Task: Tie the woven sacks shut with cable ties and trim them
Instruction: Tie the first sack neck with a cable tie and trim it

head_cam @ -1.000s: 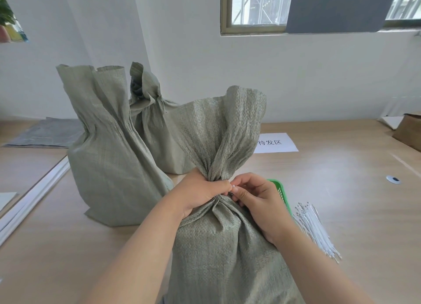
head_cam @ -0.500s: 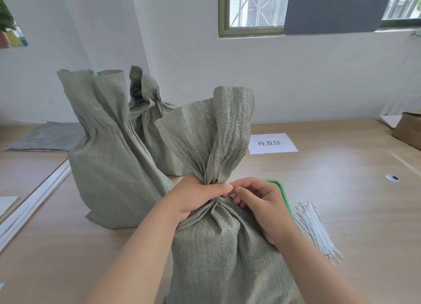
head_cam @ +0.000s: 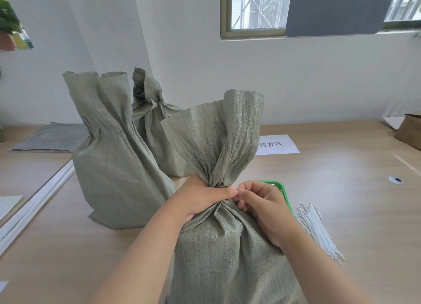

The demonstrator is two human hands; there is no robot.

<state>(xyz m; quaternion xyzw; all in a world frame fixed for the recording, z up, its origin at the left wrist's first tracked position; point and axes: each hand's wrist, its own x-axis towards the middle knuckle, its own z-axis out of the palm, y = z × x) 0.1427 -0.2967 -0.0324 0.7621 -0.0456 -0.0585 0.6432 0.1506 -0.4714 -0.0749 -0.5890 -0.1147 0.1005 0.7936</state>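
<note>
A grey-green woven sack (head_cam: 227, 253) stands right in front of me, its top gathered into a neck. My left hand (head_cam: 200, 196) is clenched around that neck. My right hand (head_cam: 262, 203) presses against the neck from the right, fingertips pinched together at the gather; a cable tie there is hidden by my fingers. A loose bundle of white cable ties (head_cam: 319, 231) lies on the table to the right. Two more sacks stand behind on the left: one with a loose pleated top (head_cam: 109, 158), one bunched at the neck (head_cam: 155, 126).
A green plastic basket (head_cam: 282, 192) sits behind my right hand. A white paper label (head_cam: 276, 144) lies further back. A cardboard box (head_cam: 410, 130) is at the far right edge, folded grey material (head_cam: 50, 137) at the far left, white strips (head_cam: 34, 208) along the left.
The sack's flared top has narrowed and shifted slightly left, then back toward the middle. Both hands stay at the neck, the right fingers working close to the left thumb.
</note>
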